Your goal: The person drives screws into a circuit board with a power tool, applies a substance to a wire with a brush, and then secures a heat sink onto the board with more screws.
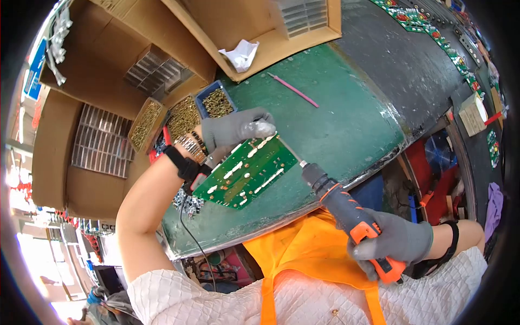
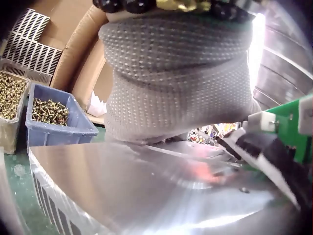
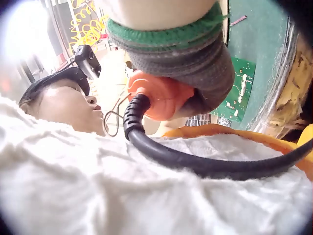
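My gloved left hand (image 1: 238, 128) grips a green circuit board (image 1: 238, 181) by its upper edge, above the worktable (image 1: 336, 108). The board is tilted, with its side of white solder patches facing up. In the left wrist view a shiny metal piece (image 2: 146, 186) with slots along one side lies below the hand, beside the green board; the fingertips are hidden there. My gloved right hand (image 1: 401, 236) holds an orange and black electric screwdriver (image 1: 327, 189) by its grip. The screwdriver's thin bit (image 1: 290, 149) points at the board's upper right corner. From its rear runs a black cord (image 3: 195, 159).
A blue bin of brass-coloured screws (image 1: 233, 100) stands behind the left hand, next to more screw boxes (image 1: 146, 125). Cardboard boxes (image 1: 54, 151) with slotted metal parts (image 1: 103, 141) line the left and back. On the table lies a pink stick (image 1: 295, 91). Circuit boards (image 1: 411, 24) sit far right.
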`<state>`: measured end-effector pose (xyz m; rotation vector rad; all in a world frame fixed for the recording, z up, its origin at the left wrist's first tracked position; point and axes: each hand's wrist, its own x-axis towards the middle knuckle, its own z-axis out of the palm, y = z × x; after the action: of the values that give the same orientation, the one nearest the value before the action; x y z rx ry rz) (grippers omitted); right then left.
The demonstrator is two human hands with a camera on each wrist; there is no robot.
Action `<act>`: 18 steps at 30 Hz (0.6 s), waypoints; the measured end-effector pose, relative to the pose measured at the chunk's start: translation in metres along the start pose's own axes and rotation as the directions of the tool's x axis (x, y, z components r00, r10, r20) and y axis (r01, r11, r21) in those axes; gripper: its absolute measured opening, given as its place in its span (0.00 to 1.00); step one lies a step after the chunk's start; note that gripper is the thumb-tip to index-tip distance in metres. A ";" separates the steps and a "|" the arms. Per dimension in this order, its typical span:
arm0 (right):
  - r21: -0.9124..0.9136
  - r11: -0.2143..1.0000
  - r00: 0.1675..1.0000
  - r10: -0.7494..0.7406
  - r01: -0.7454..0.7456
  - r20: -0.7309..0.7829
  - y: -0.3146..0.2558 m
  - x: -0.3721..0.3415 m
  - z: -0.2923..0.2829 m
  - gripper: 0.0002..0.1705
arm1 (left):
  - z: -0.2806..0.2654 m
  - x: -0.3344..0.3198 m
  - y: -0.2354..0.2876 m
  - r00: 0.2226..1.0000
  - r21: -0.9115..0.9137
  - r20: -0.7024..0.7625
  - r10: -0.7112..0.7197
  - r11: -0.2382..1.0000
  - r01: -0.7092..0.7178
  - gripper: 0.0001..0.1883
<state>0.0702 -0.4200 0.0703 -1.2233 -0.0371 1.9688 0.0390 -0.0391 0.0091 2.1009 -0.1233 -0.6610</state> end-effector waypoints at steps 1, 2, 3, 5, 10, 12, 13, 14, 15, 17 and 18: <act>0.016 1.000 1.000 -0.026 0.026 -0.014 0.001 0.000 -0.003 0.21 | 0.001 0.000 0.000 1.000 -0.038 -0.012 -0.005 0.999 0.005 0.34; 0.025 0.998 0.998 -0.056 0.056 -0.028 0.000 -0.001 -0.007 0.23 | -0.005 -0.005 -0.001 0.999 -0.051 -0.033 -0.011 0.999 0.009 0.35; 0.001 0.998 0.998 -0.059 0.059 -0.017 0.001 -0.003 -0.010 0.23 | -0.010 -0.010 -0.003 0.998 -0.065 -0.055 -0.017 0.998 0.013 0.36; 0.069 0.990 0.991 -0.123 0.120 0.044 0.009 -0.009 -0.020 0.32 | -0.031 -0.028 -0.013 0.910 -0.137 -0.400 -0.110 0.989 0.059 0.34; 0.096 0.974 0.976 -0.211 0.205 0.048 0.044 -0.007 -0.040 0.42 | -0.053 -0.089 -0.106 0.658 0.184 -0.703 -0.269 0.825 0.534 0.21; 0.111 0.955 0.960 -0.280 0.275 0.023 0.051 0.003 -0.046 0.42 | -0.034 -0.092 -0.123 0.650 0.246 -0.711 -0.269 0.771 0.588 0.19; 0.105 0.955 0.959 -0.282 0.277 0.027 0.047 0.005 -0.045 0.42 | -0.032 -0.092 -0.129 0.649 0.219 -0.715 -0.260 0.799 0.560 0.18; 0.094 0.959 0.963 -0.269 0.266 0.025 0.043 0.007 -0.042 0.42 | -0.030 -0.092 -0.133 0.653 0.195 -0.715 -0.251 0.825 0.530 0.17; 0.084 0.964 0.966 -0.257 0.254 0.023 0.040 0.008 -0.038 0.41 | -0.031 -0.089 -0.139 0.653 0.195 -0.715 -0.250 0.825 0.530 0.17; 0.091 0.962 0.965 -0.261 0.258 0.020 0.039 0.013 -0.031 0.42 | -0.032 -0.084 -0.145 0.604 0.339 -0.768 -0.213 0.666 0.665 0.14; 0.098 0.959 0.963 -0.267 0.265 0.015 0.039 0.015 -0.029 0.42 | -0.032 -0.081 -0.146 0.600 0.335 -0.773 -0.208 0.668 0.664 0.14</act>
<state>0.0653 -0.4472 0.0279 -1.0690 -0.1152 1.7334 -0.0374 0.0967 -0.0591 2.9169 0.7867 -0.0500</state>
